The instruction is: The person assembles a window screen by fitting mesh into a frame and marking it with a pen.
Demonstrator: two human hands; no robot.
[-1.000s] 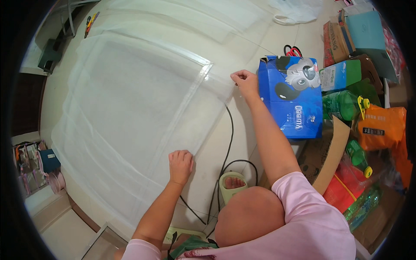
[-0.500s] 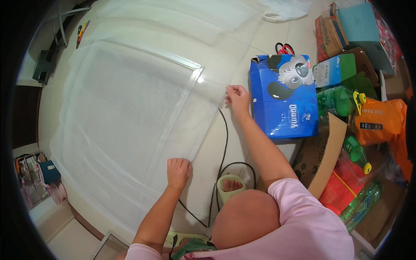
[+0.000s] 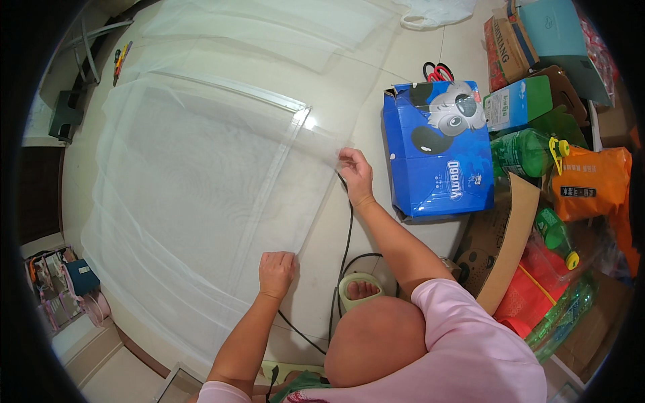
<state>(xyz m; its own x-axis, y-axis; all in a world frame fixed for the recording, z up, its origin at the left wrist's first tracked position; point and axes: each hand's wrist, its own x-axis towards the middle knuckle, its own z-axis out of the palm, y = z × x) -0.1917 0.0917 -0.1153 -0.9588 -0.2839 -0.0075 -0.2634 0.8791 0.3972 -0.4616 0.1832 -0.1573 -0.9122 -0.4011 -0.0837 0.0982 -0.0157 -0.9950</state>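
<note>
A wide sheet of thin white mesh (image 3: 195, 174) is spread over the tiled floor, draped across a metal frame (image 3: 235, 92) whose bars show through it. With fingers curled down, my left hand (image 3: 276, 274) grips the mesh's near right edge. Farther away, my right hand (image 3: 356, 173) pinches the same edge near its far right part, beside the frame's corner. A black cord (image 3: 351, 221) runs along the floor just below my right hand and past my foot.
A blue box (image 3: 440, 174) stands right of my right hand, with red-and-black-handled scissors (image 3: 438, 71) behind it. Cartons, green bottles (image 3: 523, 154) and an orange bag (image 3: 591, 185) crowd the right side. Screwdrivers (image 3: 121, 62) lie far left; a white plastic bag (image 3: 437, 12) lies far off.
My right hand has come nearer and slightly left, with the mesh edge in its fingers. My left hand has shifted only slightly, still on the mesh.
</note>
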